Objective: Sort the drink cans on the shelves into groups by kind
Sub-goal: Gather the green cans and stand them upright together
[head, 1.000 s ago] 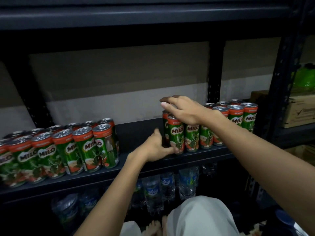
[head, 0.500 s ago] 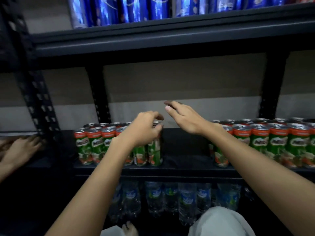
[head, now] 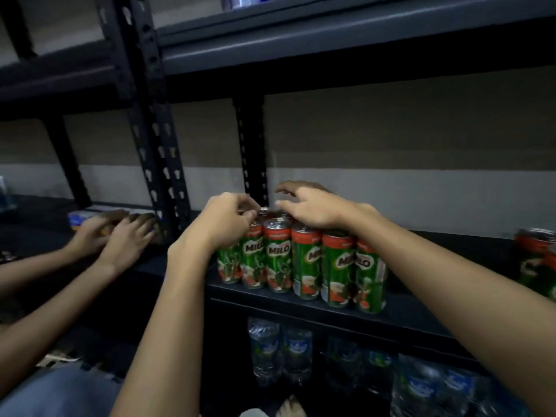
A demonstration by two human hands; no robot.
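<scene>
A tight group of green and red Milo cans (head: 307, 260) stands upright at the front of the dark middle shelf (head: 346, 308). My left hand (head: 225, 224) is at the group's left rear, fingers curled and pinching the top of a Milo can there; the hand hides most of that can. My right hand (head: 316, 206) lies over the can tops at the middle and right of the group, fingers spread and relaxed, holding nothing. More Milo cans (head: 535, 260) stand at the far right edge, blurred.
Another person's two hands (head: 114, 233) work on the neighbouring shelf to the left, by a blue item (head: 78, 219). A perforated black upright (head: 159, 164) separates the two bays. Water bottles (head: 279, 350) fill the lower shelf. Blue cans (head: 240, 0) sit on the upper shelf.
My hands left the right-hand can group and moved to the left-hand group. My left hand stays curled on a can top there; my right hand has come down over the tops.
</scene>
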